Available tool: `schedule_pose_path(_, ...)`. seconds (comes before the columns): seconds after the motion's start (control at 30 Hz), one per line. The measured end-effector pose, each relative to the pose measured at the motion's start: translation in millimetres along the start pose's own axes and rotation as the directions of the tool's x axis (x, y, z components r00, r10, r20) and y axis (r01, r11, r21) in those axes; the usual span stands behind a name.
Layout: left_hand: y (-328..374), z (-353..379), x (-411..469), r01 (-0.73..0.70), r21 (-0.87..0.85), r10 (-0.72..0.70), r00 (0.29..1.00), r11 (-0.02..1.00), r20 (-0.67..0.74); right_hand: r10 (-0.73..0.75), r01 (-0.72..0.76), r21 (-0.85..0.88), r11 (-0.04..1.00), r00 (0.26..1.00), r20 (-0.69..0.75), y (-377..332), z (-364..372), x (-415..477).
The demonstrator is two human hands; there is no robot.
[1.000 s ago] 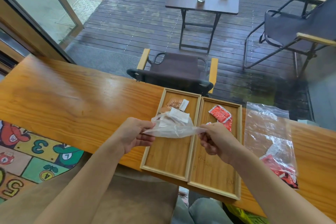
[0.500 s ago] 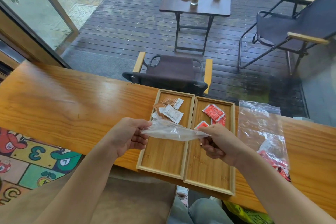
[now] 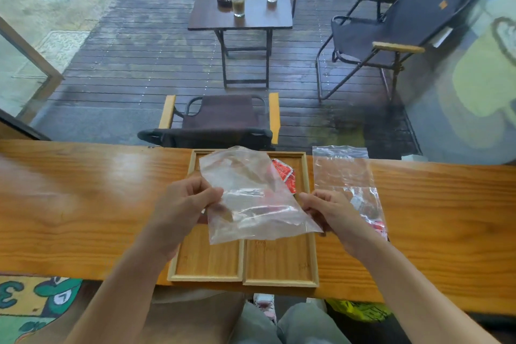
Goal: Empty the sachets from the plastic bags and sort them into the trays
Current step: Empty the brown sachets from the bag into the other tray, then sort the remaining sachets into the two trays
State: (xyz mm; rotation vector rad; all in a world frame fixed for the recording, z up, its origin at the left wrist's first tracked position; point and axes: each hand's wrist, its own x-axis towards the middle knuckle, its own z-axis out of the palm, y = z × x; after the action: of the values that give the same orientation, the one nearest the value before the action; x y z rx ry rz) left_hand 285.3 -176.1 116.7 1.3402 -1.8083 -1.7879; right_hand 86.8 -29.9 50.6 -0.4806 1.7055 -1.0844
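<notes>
Two wooden trays lie side by side on the wooden counter: the left tray [image 3: 206, 260] and the right tray [image 3: 282, 262]. I hold a clear plastic bag [image 3: 251, 198] spread flat above them; it looks empty. My left hand [image 3: 184, 204] pinches its left edge and my right hand [image 3: 332, 212] pinches its right corner. Red sachets [image 3: 284, 176] lie at the far end of the right tray, partly seen through the bag. The sachets in the left tray are hidden behind the bag. A second plastic bag [image 3: 346, 176] lies right of the trays with red sachets [image 3: 378, 226] at its near end.
The wooden counter [image 3: 83, 204] stretches left and right of the trays. Beyond its far edge stand a folding chair [image 3: 223, 117], a small dark table [image 3: 245, 8] with glasses, and another chair [image 3: 391, 33] on the deck. A colourful number mat [image 3: 33, 304] covers the floor at lower left.
The bag was stretched taut and edge-on between my hands; now it is raised and spread flat, covering the far ends of both trays. My view has tilted upward.
</notes>
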Motion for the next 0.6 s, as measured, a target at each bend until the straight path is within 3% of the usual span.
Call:
schedule_pose_path(0.17, 0.1, 57.3, 17.3, -0.09, 0.001, 0.09, 0.991, 0.996, 0.098, 0.064, -0.056, 0.041, 0.998, 0.973, -0.223, 37.5, -59.5, -0.9)
schedule_pose_path(0.33, -8.5, 131.1, 47.6, -0.082, -0.097, 0.092, 0.991, 0.992, 0.098, 0.097, -0.081, 0.055, 0.995, 0.875, -0.474, 80.4, -122.3, -5.0)
schedule_pose_path(0.5, -33.2, 195.1, 78.2, -0.044, 0.02, 0.044, 0.999, 0.999, 0.013, 0.125, -0.181, -0.021, 0.983, 0.756, -0.642, 118.9, -172.4, -14.2)
schedule_pose_path(0.6, -51.3, 219.2, 90.6, -0.024, 0.259, 0.038, 0.998, 0.966, -0.046, 0.1, -0.237, -0.117, 0.965, 0.738, -0.667, 137.5, -190.1, -20.6)
